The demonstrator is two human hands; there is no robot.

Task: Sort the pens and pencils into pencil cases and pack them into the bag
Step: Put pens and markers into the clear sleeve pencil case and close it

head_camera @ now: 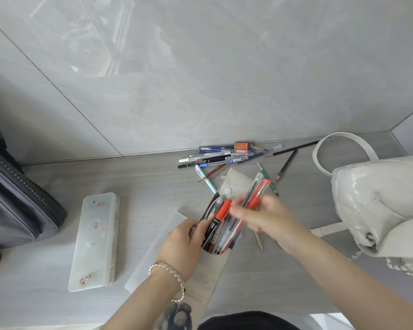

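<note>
At desk centre, left fingers clamped on pouch, right fingers pinching red pen.

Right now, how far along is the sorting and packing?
Partly done: several markers already sit in the fabric pouch, which the left hand holds open. In hand: the right hand pinches red pens at its mouth. Left: a loose pile of pens and pencils by the wall, the plastic case lying closed, and both cases outside the white bag.
</note>
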